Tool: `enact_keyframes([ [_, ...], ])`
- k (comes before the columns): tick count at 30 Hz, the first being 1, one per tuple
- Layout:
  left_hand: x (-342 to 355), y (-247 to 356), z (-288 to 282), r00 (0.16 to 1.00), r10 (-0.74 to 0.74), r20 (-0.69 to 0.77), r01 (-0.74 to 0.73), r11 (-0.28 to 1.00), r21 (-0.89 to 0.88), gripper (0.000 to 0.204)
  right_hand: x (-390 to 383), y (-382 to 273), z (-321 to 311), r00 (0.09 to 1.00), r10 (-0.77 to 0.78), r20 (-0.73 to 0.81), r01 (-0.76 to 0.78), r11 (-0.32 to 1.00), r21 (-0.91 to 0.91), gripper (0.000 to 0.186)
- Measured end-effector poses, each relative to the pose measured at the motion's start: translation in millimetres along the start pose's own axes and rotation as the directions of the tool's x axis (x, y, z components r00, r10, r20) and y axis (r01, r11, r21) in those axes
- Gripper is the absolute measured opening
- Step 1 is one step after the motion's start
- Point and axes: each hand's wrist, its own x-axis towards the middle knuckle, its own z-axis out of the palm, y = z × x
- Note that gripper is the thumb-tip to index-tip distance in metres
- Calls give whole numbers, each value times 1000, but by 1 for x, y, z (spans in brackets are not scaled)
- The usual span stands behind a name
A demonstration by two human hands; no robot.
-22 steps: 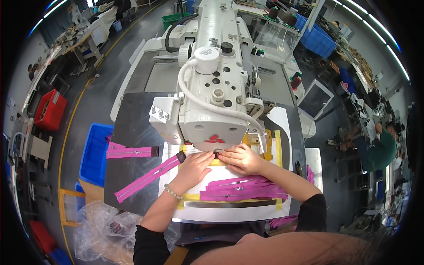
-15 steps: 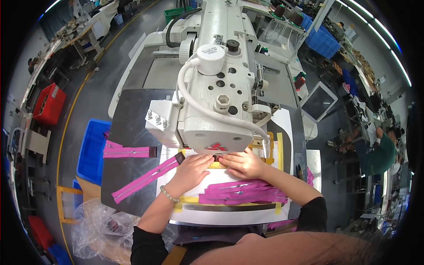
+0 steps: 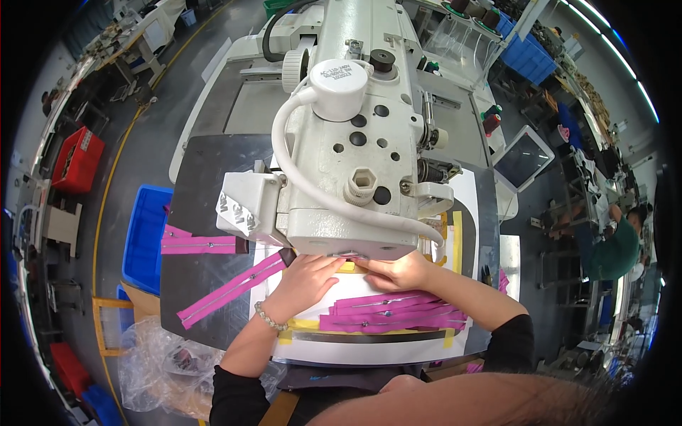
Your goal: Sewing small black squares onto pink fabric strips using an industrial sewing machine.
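My left hand [image 3: 307, 282] lies low under the front of a white sewing machine head [image 3: 348, 227], its fingers stretched out and its thumb apart. Opposite it, my right hand [image 3: 399, 272] reaches in with outstretched fingers. A yellow strip [image 3: 346, 268] shows between the hands; the machine head hides what is under the farther fingertips. Beside my left hand lies a magenta zipper strip [image 3: 231, 290] with a dark end. Several magenta zipper strips [image 3: 387, 312] are piled just below my right hand.
More magenta zippers [image 3: 202, 245] lie at the left of the dark tabletop [image 3: 213, 184], by a blue bin [image 3: 145, 238]. White sheets with yellow tape cover the work area. Clear plastic [image 3: 160, 366] hangs at lower left. A tablet-like screen [image 3: 524, 157] stands at right; a person in green [image 3: 616, 245] sits beyond.
My view has shifted nearer to the machine head, which now looks larger and covers more of my fingertips. A dark piece seen between my hands before is now mostly hidden. Both hands stay in nearly the same place.
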Motion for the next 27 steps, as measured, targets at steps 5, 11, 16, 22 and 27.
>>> enact_keyframes([
  [5, 0, 0, 0, 997, -15, -72, 14, 1000, -12, 32, 7, -2, -6, 998, -49, -25, 48, 997, -53, 41],
  [11, -1, -3, 0, 1000, -29, 4, 29, 998, -47, 36, 6, -3, -4, 1000, -10, -11, 10, 1000, -15, 45],
  [16, 2, -2, -2, 998, 32, -45, -32, 999, 12, 34, 1, 2, -1, 1000, -6, 8, 6, 1000, 6, 49],
  [22, 5, -3, -6, 990, 107, -89, -104, 994, 38, 37, 3, 3, -7, 993, -102, -58, 95, 989, -111, 44],
  [27, 2, -5, 0, 992, 104, -65, -100, 994, 54, 38, 5, -4, -12, 987, -105, -123, 83, 982, -172, 26],
])
